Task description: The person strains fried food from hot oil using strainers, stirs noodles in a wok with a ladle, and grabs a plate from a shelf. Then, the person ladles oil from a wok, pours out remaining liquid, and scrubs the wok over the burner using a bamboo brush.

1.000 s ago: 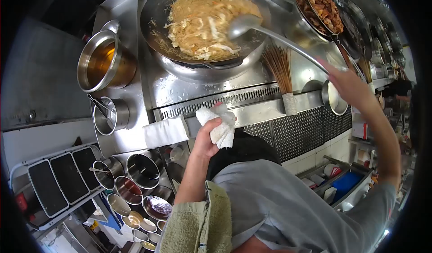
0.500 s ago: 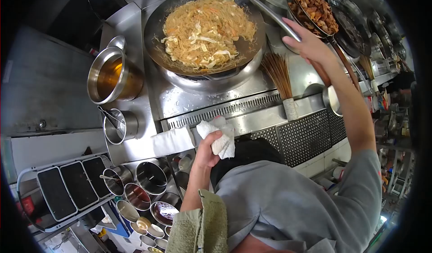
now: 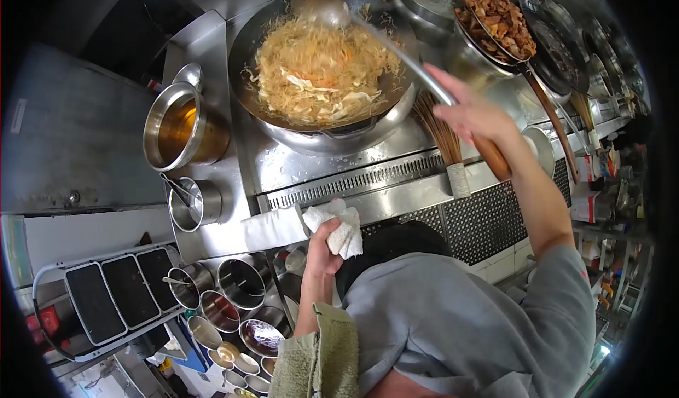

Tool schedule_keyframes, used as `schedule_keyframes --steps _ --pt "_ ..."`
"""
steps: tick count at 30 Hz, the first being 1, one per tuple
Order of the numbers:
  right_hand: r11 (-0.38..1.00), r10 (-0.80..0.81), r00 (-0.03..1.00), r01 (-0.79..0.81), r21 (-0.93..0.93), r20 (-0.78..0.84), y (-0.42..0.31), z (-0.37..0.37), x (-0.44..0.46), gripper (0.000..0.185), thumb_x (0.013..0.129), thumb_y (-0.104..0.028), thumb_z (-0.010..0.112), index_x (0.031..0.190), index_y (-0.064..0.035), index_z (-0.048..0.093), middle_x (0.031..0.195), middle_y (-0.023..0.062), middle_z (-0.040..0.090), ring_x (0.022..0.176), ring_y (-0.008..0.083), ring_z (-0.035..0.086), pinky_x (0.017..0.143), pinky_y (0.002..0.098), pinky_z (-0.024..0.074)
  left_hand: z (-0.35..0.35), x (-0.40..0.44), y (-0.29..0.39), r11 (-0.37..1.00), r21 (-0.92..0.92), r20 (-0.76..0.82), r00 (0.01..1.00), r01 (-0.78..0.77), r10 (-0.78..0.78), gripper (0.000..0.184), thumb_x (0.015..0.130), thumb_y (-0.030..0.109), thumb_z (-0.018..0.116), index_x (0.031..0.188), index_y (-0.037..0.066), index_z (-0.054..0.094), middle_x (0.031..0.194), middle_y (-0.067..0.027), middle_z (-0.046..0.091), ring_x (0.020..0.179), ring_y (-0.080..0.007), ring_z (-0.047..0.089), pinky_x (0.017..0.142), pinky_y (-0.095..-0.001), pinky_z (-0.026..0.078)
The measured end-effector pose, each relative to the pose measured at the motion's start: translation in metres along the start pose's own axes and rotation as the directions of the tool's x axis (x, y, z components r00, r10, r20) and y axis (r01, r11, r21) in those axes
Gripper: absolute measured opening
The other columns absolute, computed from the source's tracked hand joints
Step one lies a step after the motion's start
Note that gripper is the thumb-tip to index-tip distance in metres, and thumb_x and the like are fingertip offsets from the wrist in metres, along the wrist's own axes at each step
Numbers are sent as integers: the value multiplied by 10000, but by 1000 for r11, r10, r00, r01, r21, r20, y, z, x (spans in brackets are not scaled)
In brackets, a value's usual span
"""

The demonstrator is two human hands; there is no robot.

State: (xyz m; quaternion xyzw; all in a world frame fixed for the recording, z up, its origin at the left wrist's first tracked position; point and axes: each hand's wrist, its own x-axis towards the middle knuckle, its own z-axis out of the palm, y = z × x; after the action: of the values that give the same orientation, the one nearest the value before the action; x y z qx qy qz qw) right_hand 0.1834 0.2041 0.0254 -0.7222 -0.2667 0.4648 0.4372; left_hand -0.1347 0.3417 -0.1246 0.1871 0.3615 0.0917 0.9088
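Observation:
My right hand (image 3: 481,115) is closed on the long handle of a metal ladle (image 3: 396,50), whose wooden grip end shows below the hand. The ladle's bowl is blurred at the far side of a large wok (image 3: 247,101), over thin noodles (image 3: 318,65) mixed with pale cabbage and egg-like strips. Low in front of the stove, my left hand (image 3: 325,249) grips a crumpled white cloth (image 3: 343,229). A folded white cloth (image 3: 272,229) lies on the counter edge beside it.
A bamboo brush (image 3: 445,143) lies right of the wok, near a strainer of browned meat pieces (image 3: 498,23). Left stand a pot of amber liquid (image 3: 173,133) and a smaller steel pot (image 3: 194,203). Several sauce containers (image 3: 240,281) sit below, at the lower left.
The ladle's bowl has come into view over the far part of the wok, and the noodles there are stirred and blurred. My left hand still holds the cloth.

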Motion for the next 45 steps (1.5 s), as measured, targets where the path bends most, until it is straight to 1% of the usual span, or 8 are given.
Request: schedule_keyframes --steps 6,15,23,27,34,36,43,45 --pt "971 -167 975 137 -196 -147 -11 13 90 766 821 -40 479 1488 -147 119 612 40 514 385 96 442 343 253 397 22 -7 6 1000 -5 102 995 -1 1 510 818 199 541 1287 33 433 1122 -202 578 1004 -327 596 847 -472 523" --pt "877 85 981 10 -479 176 -29 -2 -2 781 833 -39 498 1490 -173 99 655 62 556 397 107 469 376 261 452 1 -21 15 998 52 136 990 28 -35 559 797 212 543 1309 32 411 1095 -227 583 930 -359 616 774 -445 538" --pt "910 -10 979 -76 -408 -204 -27 13 74 638 935 -198 494 1474 -160 155 602 35 500 395 105 445 355 266 439 -14 -32 19 995 -7 119 988 95 -94 553 801 239 551 1291 22 413 1072 -215 598 886 -352 632 798 -432 539" --pt "676 65 988 -147 -722 -140 -30 53 40 695 883 -131 464 1477 -169 106 674 142 586 422 201 536 382 337 461 -22 -35 6 996 30 163 982 86 -90 542 796 233 561 1271 13 420 1080 -216 599 888 -360 631 777 -432 540" --pt "439 250 954 -265 -859 -166 -57 51 4 763 821 -41 424 1487 -225 99 984 257 599 679 342 635 578 411 542 -47 -55 16 999 33 153 988 30 -35 553 794 209 560 1301 47 408 1083 -238 591 879 -379 626 747 -448 538" --pt "305 -73 973 -186 -934 -218 -18 44 49 746 828 -2 397 1484 -200 101 930 256 625 701 324 643 638 431 530 -51 -52 17 998 18 162 985 52 -54 547 793 206 557 1296 47 412 1084 -237 590 876 -378 626 748 -446 537" --pt "386 -153 968 -125 -914 -197 4 47 26 748 811 28 381 1480 -194 130 1050 286 596 888 391 623 783 445 507 -51 -54 20 998 12 214 975 54 -56 565 800 162 564 1322 77 366 1099 -228 579 896 -375 624 784 -458 531" --pt "392 63 961 -271 -879 -268 -13 42 22 833 771 74 440 1483 -214 115 1058 264 588 911 380 625 809 450 483 -52 -53 20 997 -35 234 971 62 -52 593 821 138 549 1360 83 309 1117 -223 570 928 -378 620 809 -472 528"
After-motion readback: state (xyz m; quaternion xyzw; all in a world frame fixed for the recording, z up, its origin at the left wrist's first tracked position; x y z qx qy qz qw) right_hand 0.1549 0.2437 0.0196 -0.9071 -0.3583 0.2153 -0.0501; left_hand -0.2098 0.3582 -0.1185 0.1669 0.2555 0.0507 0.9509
